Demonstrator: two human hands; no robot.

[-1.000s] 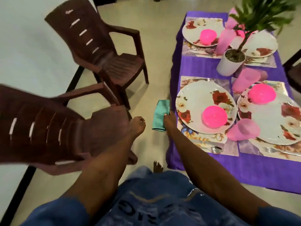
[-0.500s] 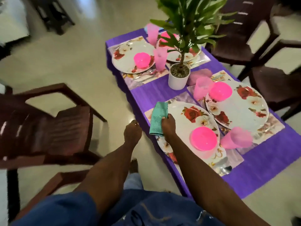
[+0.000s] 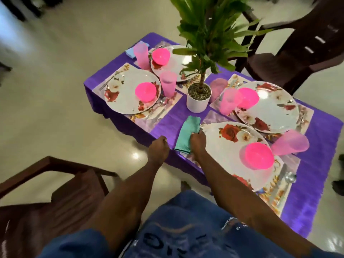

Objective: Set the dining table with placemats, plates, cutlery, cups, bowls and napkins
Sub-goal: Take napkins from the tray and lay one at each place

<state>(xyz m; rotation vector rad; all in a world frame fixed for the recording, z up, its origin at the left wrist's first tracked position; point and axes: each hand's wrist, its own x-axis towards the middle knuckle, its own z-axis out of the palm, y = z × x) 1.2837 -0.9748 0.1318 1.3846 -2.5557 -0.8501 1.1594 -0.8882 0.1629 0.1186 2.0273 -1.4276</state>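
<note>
My right hand grips a folded teal napkin, which lies on the purple tablecloth just left of the nearest floral plate. That plate carries an upturned pink bowl, with a pink cup lying tilted beside it. My left hand hovers with curled fingers, holding nothing, at the table's near edge. Three more floral plates with pink bowls and pink cups sit on placemats further along. A blue napkin lies at the far corner.
A potted plant in a white pot stands mid-table, its leaves covering part of the far settings. Brown plastic chairs stand at the lower left and upper right. A spoon lies on the near placemat.
My right hand has carried the teal napkin from beside the table onto the cloth, left of the nearest plate. My view swung round so more of the table shows.
</note>
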